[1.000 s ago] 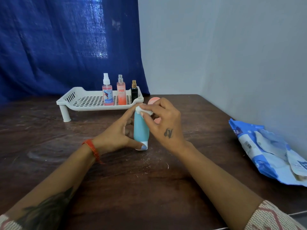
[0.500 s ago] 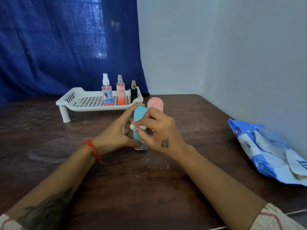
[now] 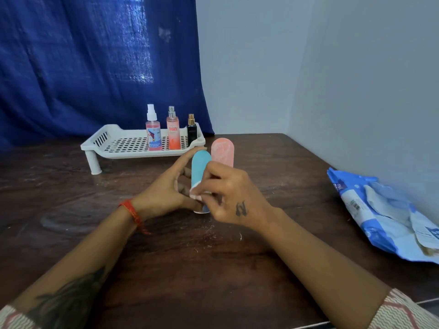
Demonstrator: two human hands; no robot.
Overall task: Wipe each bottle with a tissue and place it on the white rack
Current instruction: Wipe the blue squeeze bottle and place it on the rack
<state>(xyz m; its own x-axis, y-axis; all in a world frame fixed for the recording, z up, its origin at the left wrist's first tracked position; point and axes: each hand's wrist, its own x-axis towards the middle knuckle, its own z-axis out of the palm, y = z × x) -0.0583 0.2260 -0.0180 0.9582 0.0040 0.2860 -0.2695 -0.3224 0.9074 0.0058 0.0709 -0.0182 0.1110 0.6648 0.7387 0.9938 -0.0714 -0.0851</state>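
A teal bottle [image 3: 200,167] with a rounded top stands upright on the dark wooden table [image 3: 213,269]. My left hand [image 3: 166,191] grips it from the left side. My right hand [image 3: 231,198] pinches a small white tissue [image 3: 194,194] against the bottle's lower part. Just behind stands a pink rounded bottle [image 3: 223,151]. The white rack [image 3: 118,144] sits at the back, carrying three spray bottles: a pink one with a white cap [image 3: 153,132], an orange one [image 3: 172,134] and a small black one [image 3: 192,130].
A blue wipes packet [image 3: 382,214] lies at the right beside the grey wall. A blue curtain hangs behind the rack. The rack's left half has no bottles on it. White crumbs dot the table near my hands.
My right hand has slid the tissue from the teal bottle's top down to its lower part. The pink bottle behind has come into view. My left hand stays on the bottle.
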